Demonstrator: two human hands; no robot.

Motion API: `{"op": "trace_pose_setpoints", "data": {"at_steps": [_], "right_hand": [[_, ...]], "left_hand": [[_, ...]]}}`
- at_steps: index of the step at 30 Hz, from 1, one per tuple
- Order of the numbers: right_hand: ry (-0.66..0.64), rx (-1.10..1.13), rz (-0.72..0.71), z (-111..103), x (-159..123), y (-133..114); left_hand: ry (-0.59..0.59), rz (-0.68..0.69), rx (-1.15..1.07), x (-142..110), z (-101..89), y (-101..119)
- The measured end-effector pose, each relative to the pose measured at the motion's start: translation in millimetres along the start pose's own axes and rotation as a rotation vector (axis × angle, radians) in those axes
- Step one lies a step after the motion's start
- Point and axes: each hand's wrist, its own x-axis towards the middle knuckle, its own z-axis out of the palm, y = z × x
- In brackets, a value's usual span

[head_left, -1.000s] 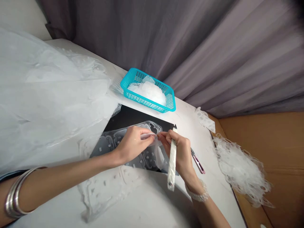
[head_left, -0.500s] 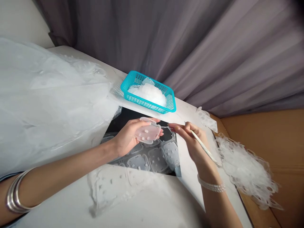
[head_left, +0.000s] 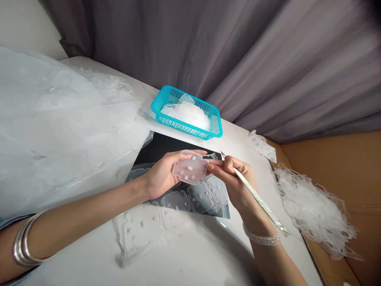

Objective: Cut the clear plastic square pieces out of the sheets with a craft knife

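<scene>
A translucent moulded plastic piece (head_left: 189,167) is held against the palm by the curled fingers of the left hand (head_left: 162,176), above a dark sheet (head_left: 160,147). A white-handled craft knife (head_left: 258,200) is pinched narrowly in the right hand (head_left: 235,178), its tip just beside the piece.

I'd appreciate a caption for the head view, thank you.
Left hand holds a translucent plastic piece while right hand grips a craft knife.

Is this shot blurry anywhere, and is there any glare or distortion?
Head view: soft, even light, no strong glare, only a faint shadow beneath the right hand; the translucent plastic piece looks fairly sharp; the top right corner darkens into a blur; wide-lens distortion bends the grey curtain and the white table's edge.
</scene>
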Motion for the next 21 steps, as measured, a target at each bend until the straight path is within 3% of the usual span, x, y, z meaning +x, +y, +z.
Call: {"op": "trace_pose_setpoints", "data": {"at_steps": [9,16,21], "right_hand": [[0.069,-0.059,0.016,-7,5,3],[0.141,-0.066,0.062,-16,12,-1],[0.158,-0.065,0.072,-19,13,1]], "left_hand": [[0.044,-0.005,0.009,2,-3.3,0],[0.112,-0.087,-0.024,4,-3.1,4],[0.089,-0.103,-0.066,5,-4.1,4]]}}
